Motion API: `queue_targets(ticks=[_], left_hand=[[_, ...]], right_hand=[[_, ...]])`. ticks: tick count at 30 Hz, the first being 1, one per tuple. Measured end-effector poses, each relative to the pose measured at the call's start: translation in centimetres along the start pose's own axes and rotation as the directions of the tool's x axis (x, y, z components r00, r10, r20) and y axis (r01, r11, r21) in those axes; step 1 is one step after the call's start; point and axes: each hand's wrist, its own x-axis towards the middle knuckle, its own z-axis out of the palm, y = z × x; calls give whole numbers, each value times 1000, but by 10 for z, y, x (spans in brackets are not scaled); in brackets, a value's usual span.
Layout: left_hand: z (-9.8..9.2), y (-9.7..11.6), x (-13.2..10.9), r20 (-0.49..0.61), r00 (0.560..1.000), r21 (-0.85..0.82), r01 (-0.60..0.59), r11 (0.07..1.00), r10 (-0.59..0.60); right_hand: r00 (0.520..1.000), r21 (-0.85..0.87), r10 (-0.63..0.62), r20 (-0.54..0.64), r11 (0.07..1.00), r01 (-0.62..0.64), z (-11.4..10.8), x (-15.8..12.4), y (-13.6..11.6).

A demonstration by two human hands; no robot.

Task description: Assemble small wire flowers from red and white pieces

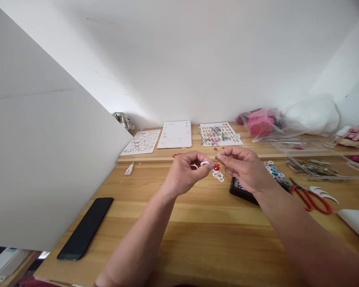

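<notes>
My left hand point(187, 172) pinches a white cut-out piece point(218, 176) with openings in it, and a small glossy red piece point(216, 167) sits at its fingertips. Close by on the right, my right hand point(245, 166) is closed, thumb against forefinger. A thin brownish thread point(226, 174) hangs below those fingers; its end in the pinch is hidden. Under the right hand and wrist, partly covered, lies a black tray point(242, 193) of tiny beads. Pastel rings point(275, 172) lie just beyond it.
Red-handled scissors point(311, 198) and white curved pieces point(323, 194) lie right, before a clear box point(317, 169) of gold-coloured sticks. Patterned sheets point(142, 142), white paper point(175, 137) and a sticker sheet point(236, 139) rest on the raised ledge. Left are a black phone point(85, 229) and a small glue bottle point(129, 169).
</notes>
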Motion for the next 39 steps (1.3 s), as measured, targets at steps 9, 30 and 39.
queue_targets(ticks=[9, 30, 39], left_hand=[[0, 0, 1, -3, 1000, 12, -9, 1000, 9], [0, -1, 1, -38, 999, -76, -26, 997, 23], [6, -9, 4, -193, 981, -191, -62, 980, 25]], right_hand=[[996, 30, -81, -32, 996, 82, 3, -2, -5], [984, 264, 171, 60, 947, -180, 1, 6, 6], [966, 402, 226, 129, 878, -259, 23, 0, 22]])
